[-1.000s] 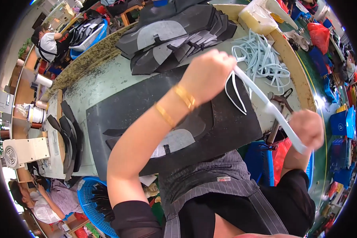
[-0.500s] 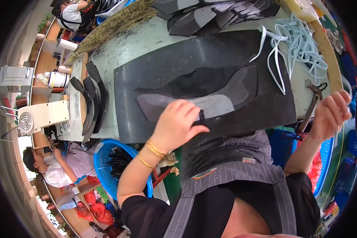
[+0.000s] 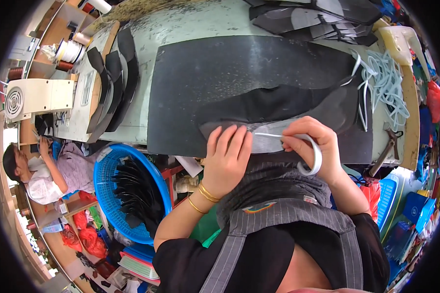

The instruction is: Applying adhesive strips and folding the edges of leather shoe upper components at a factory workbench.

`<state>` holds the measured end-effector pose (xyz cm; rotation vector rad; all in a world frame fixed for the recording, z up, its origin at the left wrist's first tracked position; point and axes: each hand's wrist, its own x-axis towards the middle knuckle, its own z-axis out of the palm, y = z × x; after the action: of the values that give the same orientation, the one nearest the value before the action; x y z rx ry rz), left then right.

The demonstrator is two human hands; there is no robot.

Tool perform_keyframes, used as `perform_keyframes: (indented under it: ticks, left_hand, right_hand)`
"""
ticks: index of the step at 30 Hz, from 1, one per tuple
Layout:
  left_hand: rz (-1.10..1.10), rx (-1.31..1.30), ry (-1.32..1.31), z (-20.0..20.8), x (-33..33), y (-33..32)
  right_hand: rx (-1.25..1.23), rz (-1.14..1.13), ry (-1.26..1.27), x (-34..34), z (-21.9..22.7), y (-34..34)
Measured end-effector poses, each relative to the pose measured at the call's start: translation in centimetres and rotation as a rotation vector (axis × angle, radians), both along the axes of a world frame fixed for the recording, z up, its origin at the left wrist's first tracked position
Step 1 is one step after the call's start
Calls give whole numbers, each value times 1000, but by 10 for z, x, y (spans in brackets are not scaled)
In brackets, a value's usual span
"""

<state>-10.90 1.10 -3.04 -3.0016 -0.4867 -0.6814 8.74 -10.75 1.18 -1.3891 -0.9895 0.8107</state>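
A curved black sheet piece [image 3: 266, 105] with a grey panel [image 3: 278, 128] along its near side lies on a dark mat [image 3: 195, 63]. My left hand [image 3: 226, 163] rests on its near left part, fingers stretched out and lying flat next to the end of a narrow white strip. Thumb and fingers of my right hand [image 3: 321, 146] pinch that white strip [image 3: 318, 158]. It runs straight across the grey panel between the hands, then loops down below the right hand. Tangled pale blue strips [image 3: 384, 85] lie right of the mat.
A hammer [image 3: 386, 152] lies by the table's right edge. Black pieces [image 3: 322, 19] are heaped at the back right, and curved ones [image 3: 125, 78] stand at left near a beige machine [image 3: 49, 95]. A blue basket [image 3: 101, 183] holds black pieces; a person [image 3: 44, 171] sits beyond.
My right hand has come in from the right edge to the sheet piece and now pinches a white strip. My left hand's fingers have straightened on the piece. The view has shifted.
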Motion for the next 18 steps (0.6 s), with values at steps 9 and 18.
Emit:
perform_keyframes:
  ticks: [9, 18]
  left_hand:
    - [-36, -191, -96, -28, -37, -18]
    - [-42, -299, -202, -37, -39, -14]
  right_hand:
    - [-173, 112, -292, -43, -28, 31]
    - [-260, 100, -277, -43, -25, 43]
